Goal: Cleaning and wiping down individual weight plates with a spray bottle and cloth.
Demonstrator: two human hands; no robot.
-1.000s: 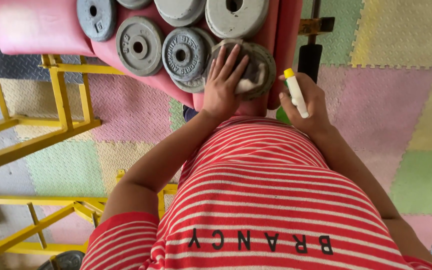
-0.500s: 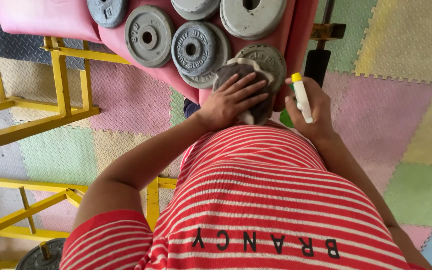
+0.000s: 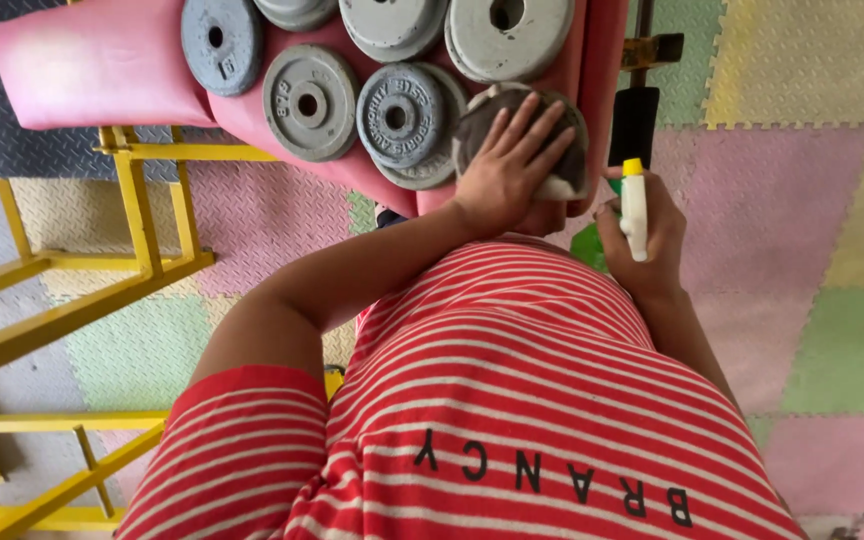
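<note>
The left hand (image 3: 507,165) is pressing flat, fingers spread toward 1 o'clock, on a grey cloth (image 3: 562,170) covering a weight plate (image 3: 497,100). More plates (image 3: 399,115) are lying at 9 o'clock on the pink bench (image 3: 92,70) (yellow frame (image 3: 142,215) below). The right hand (image 3: 642,235) is gripping a white bottle (image 3: 634,212), its long axis running 12 to 6, yellow cap (image 3: 632,166) pointing to 12.
</note>
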